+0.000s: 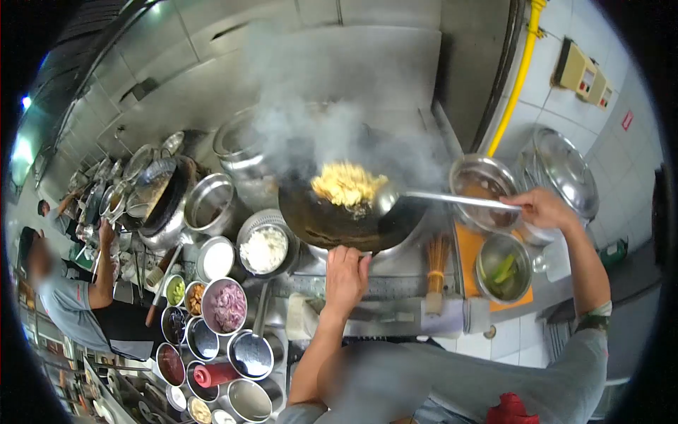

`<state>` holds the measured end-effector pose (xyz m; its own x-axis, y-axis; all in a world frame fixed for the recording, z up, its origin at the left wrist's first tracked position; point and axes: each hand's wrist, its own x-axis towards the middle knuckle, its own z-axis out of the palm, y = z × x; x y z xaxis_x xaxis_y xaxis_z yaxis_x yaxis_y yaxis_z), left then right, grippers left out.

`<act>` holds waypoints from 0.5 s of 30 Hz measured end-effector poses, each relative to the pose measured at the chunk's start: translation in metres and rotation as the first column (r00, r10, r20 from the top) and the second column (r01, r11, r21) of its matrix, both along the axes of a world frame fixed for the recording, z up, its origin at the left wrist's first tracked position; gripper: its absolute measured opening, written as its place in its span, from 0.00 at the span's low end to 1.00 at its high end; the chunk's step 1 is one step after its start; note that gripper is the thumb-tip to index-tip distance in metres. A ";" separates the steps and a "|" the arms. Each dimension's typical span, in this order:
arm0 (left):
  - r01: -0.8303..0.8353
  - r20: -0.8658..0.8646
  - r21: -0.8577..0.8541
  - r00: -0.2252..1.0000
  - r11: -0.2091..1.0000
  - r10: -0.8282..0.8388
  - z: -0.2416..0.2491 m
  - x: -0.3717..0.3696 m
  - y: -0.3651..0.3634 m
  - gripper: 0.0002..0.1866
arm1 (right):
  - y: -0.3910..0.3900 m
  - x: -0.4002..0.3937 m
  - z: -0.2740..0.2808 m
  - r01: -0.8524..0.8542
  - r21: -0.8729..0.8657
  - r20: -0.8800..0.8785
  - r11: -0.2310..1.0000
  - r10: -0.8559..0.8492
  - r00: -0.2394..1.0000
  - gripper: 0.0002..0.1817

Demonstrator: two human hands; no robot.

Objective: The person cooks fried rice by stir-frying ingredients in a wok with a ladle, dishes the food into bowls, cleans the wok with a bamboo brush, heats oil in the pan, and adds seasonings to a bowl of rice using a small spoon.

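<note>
My right hand [542, 209] is closed around the long handle of a metal ladle [452, 198]. The ladle's bowl touches a heap of yellow food [348, 185], likely egg or noodles, in a dark wok [318, 226]. Smoke or steam rises over the wok and blurs its far side. My left hand [345, 281] is closed at the wok's near edge, its fingers curled over the handle there. A bamboo brush [436, 272] stands just right of the wok, and a pot of white rice [264, 249] sits left of it.
Several bowls surround the left side, including chopped onion [226, 307] and a red squeeze bottle [215, 374]. At right, a metal bowl with green pieces [503, 268] rests on an orange board [472, 261]. Another person [78, 304] works at far left.
</note>
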<state>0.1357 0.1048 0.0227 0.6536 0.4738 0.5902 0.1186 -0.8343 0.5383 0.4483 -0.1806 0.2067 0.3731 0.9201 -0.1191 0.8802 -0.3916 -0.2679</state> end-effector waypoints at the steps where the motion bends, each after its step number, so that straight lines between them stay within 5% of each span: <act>1: 0.012 0.003 0.005 1.000 1.000 -0.012 -0.006 0.005 0.006 0.07 | -0.003 0.007 -0.009 -0.037 0.086 -0.004 0.996 0.037 0.999 0.29; 7: -0.001 0.071 -0.028 0.997 1.000 0.003 -0.010 0.011 0.014 0.16 | 0.071 -0.026 -0.070 0.068 0.095 0.164 0.993 -0.083 0.983 0.27; 11: -0.383 0.005 -0.081 0.923 0.920 0.385 -0.039 -0.054 0.063 0.20 | 0.071 -0.029 -0.071 0.017 0.089 0.136 0.996 -0.029 0.990 0.28; 13: -0.574 -0.150 -0.128 0.817 0.808 0.557 -0.078 -0.101 0.104 0.22 | 0.050 -0.009 -0.067 -0.093 0.146 0.134 0.985 0.073 0.988 0.30; 14: -0.673 -0.302 -0.275 0.738 0.686 0.603 -0.085 -0.113 0.116 0.25 | 0.061 -0.012 -0.069 -0.039 0.101 0.138 0.994 0.025 0.990 0.29; 15: -0.708 -0.349 -0.239 0.701 0.664 0.622 -0.102 -0.123 0.133 0.25 | 0.075 -0.020 -0.075 0.025 0.056 0.140 0.998 -0.032 0.990 0.28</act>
